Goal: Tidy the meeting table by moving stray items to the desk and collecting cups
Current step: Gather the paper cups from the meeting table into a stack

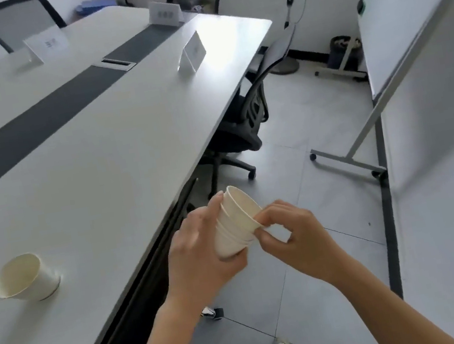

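Both hands grip the nested cup stack [236,224], left hand [199,248] around its base, right hand [287,233] pinching the rim. Keeping it upright, she should add the lone cup [24,279] left on the table [90,152].

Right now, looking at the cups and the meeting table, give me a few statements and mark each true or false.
1. Both hands hold the stack of cups. True: left hand, right hand.
2. The stack is resting on the table. False: it is held past the table's edge, over the floor.
3. A single cup stands on the table. True.
4. That single cup lies on its side. False: it stands upright, mouth up.
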`<state>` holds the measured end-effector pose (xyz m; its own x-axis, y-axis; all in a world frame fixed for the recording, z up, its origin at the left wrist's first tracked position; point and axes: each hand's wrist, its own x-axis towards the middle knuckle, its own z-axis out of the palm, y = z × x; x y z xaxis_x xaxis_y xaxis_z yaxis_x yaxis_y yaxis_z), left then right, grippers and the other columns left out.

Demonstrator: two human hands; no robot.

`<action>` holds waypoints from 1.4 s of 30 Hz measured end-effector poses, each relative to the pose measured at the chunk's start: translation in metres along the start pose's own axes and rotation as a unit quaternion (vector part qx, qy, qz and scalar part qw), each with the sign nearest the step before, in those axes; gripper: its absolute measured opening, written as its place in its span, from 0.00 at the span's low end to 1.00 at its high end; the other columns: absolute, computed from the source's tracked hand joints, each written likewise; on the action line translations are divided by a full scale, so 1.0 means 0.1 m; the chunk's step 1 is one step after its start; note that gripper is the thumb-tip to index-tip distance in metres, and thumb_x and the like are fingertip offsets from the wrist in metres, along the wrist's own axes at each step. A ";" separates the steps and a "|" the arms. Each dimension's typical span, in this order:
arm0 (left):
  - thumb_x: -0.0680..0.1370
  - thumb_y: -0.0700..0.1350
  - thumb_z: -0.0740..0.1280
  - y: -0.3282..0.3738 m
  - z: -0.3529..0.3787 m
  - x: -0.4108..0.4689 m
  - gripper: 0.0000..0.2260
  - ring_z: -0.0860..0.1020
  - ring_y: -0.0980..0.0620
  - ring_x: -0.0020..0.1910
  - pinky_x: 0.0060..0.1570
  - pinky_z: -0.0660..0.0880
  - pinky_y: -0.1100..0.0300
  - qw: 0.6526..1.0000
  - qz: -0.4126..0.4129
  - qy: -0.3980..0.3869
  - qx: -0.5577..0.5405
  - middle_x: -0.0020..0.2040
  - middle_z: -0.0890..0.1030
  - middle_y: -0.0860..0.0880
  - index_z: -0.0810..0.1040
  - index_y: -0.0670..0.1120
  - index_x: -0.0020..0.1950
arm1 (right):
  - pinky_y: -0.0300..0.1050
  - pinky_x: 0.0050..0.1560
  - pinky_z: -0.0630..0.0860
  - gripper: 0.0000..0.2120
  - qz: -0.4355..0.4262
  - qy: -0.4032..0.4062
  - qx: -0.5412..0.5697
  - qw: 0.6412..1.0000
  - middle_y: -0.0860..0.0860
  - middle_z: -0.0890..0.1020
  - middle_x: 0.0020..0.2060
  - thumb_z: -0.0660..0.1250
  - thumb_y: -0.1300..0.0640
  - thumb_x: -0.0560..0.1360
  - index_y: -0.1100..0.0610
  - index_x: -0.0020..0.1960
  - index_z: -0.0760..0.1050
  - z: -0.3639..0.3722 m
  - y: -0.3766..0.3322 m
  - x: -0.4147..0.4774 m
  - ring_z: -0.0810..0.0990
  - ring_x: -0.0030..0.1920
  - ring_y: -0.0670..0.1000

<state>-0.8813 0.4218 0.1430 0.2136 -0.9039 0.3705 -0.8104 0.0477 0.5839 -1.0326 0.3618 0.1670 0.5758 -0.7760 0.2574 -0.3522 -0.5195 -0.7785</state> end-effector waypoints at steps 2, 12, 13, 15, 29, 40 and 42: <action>0.62 0.56 0.66 0.20 0.33 0.12 0.33 0.72 0.56 0.47 0.39 0.77 0.54 0.999 0.016 -0.023 -0.023 0.51 0.79 0.47 0.63 0.50 0.65 | 0.32 0.42 0.70 0.15 0.037 0.019 -0.003 0.999 0.38 0.73 0.33 0.58 0.49 0.66 0.60 0.38 0.76 -0.27 0.24 -0.10 0.73 0.40 0.42; 0.63 0.56 0.65 1.01 1.51 0.47 0.35 0.79 0.50 0.42 0.37 0.78 0.54 0.980 0.099 -0.164 -0.056 0.50 0.80 0.48 0.61 0.50 0.67 | 0.37 0.40 0.69 0.22 0.181 0.089 -0.016 0.979 0.51 0.79 0.35 0.59 0.39 0.64 0.60 0.34 0.73 -1.17 1.17 -0.57 0.72 0.39 0.45; 0.62 0.56 0.65 1.04 1.58 0.51 0.35 0.80 0.50 0.42 0.37 0.78 0.54 0.978 0.103 -0.173 -0.056 0.50 0.80 0.48 0.60 0.50 0.68 | 0.35 0.41 0.69 0.22 0.191 0.099 -0.006 0.977 0.50 0.79 0.37 0.60 0.39 0.64 0.59 0.34 0.74 -1.22 1.24 -0.58 0.73 0.42 0.44; 0.62 0.56 0.65 1.09 1.71 0.61 0.36 0.80 0.51 0.42 0.37 0.78 0.55 0.975 0.104 -0.189 -0.060 0.50 0.80 0.48 0.60 0.50 0.68 | 0.29 0.47 0.68 0.17 0.217 0.118 0.024 0.969 0.45 0.78 0.45 0.61 0.39 0.63 0.52 0.31 0.74 -1.28 1.34 -0.55 0.71 0.51 0.40; 0.60 0.56 0.66 0.92 2.55 2.03 0.30 0.78 0.52 0.44 0.41 0.76 0.58 0.971 0.099 -0.191 -0.104 0.51 0.79 0.52 0.62 0.57 0.61 | 0.42 0.57 0.72 0.12 0.273 0.166 0.153 0.935 0.38 0.72 0.58 0.70 0.41 0.55 0.45 0.31 0.70 -1.77 2.26 0.61 0.73 0.59 0.43; 0.61 0.53 0.70 0.60 3.11 3.60 0.31 0.76 0.53 0.43 0.40 0.77 0.56 0.973 0.106 -0.173 -0.106 0.49 0.78 0.52 0.64 0.55 0.62 | 0.38 0.44 0.74 0.19 0.271 0.161 0.127 0.941 0.40 0.75 0.52 0.70 0.42 0.54 0.47 0.40 0.68 -2.24 2.94 2.12 0.76 0.48 0.46; 0.61 0.53 0.70 0.52 3.12 3.68 0.31 0.74 0.57 0.43 0.40 0.77 0.58 0.975 0.094 -0.173 -0.102 0.49 0.79 0.52 0.65 0.54 0.62 | 0.37 0.42 0.75 0.19 0.271 0.147 0.138 0.941 0.39 0.76 0.51 0.70 0.42 0.54 0.47 0.40 0.68 -2.22 3.03 2.26 0.76 0.48 0.47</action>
<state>-1.0153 -0.0409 0.0838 -0.1537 -0.9585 0.2401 -0.6847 0.2785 0.6735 -1.1729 -0.0499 0.1161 0.1240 -0.9866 -0.1056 -0.3073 0.0631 -0.9495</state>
